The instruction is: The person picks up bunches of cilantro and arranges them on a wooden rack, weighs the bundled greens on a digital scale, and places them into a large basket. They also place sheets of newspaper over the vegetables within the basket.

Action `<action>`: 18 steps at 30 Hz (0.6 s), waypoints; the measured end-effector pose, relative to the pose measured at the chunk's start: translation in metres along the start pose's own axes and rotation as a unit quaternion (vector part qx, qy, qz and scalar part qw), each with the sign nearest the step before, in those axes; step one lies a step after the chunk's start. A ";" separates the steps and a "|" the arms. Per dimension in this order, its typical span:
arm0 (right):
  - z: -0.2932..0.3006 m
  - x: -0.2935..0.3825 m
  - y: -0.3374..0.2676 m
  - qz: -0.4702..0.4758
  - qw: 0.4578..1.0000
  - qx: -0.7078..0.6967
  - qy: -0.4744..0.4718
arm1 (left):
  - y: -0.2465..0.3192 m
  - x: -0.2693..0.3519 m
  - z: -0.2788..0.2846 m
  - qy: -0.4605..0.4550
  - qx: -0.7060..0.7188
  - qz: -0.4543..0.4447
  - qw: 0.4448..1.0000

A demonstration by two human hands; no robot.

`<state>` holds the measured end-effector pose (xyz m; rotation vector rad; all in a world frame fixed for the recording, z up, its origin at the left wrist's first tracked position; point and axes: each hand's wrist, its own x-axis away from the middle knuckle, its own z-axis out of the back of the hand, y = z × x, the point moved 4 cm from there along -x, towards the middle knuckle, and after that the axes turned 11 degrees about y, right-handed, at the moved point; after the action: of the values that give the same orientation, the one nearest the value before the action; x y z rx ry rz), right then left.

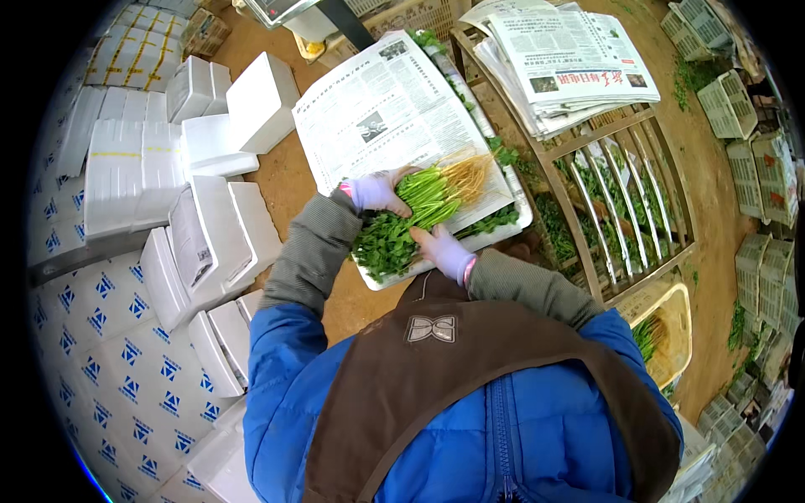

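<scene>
A bunch of leafy green herbs (427, 195), with pale roots pointing to the upper right, lies between my two gloved hands. My left hand (380, 190) grips the stems from the left, its thumb across them. Below, my right hand (443, 250) holds the bunch where leaves meet stems. Dark green leaves hang to the lower left over the rim of a white foam box (503, 227). A newspaper sheet (390, 107) covers most of the box and lies partly under the roots. More greens show along the box's right side, beside the paper.
Stacked newspapers (575, 63) rest on a metal rack (566, 188) at the right, with greens beneath its bars. A yellowish basket (682, 333) holds more rooted greens. White foam boxes (119, 182) pile up at the left. A weighing scale (273, 9) appears at the top edge. Plastic crates line the far right.
</scene>
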<state>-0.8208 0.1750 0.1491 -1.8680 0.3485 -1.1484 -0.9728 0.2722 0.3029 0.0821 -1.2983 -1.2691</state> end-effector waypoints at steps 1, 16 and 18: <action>-0.013 0.007 -0.002 -0.116 0.993 0.011 0.003 | -0.053 -0.010 -0.009 0.025 -0.071 -0.021 0.997; 0.013 0.003 -0.101 0.075 0.884 0.416 0.200 | -0.040 0.051 -0.065 0.353 -0.333 -0.169 0.858; 0.026 -0.017 -0.082 0.105 0.913 0.318 0.234 | -0.065 0.028 -0.093 0.356 -0.388 -0.164 0.834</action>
<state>-0.8253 0.2460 0.2003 -0.9572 0.3699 -1.3508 -0.9525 0.1737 0.2443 0.1809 -0.0720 -1.7492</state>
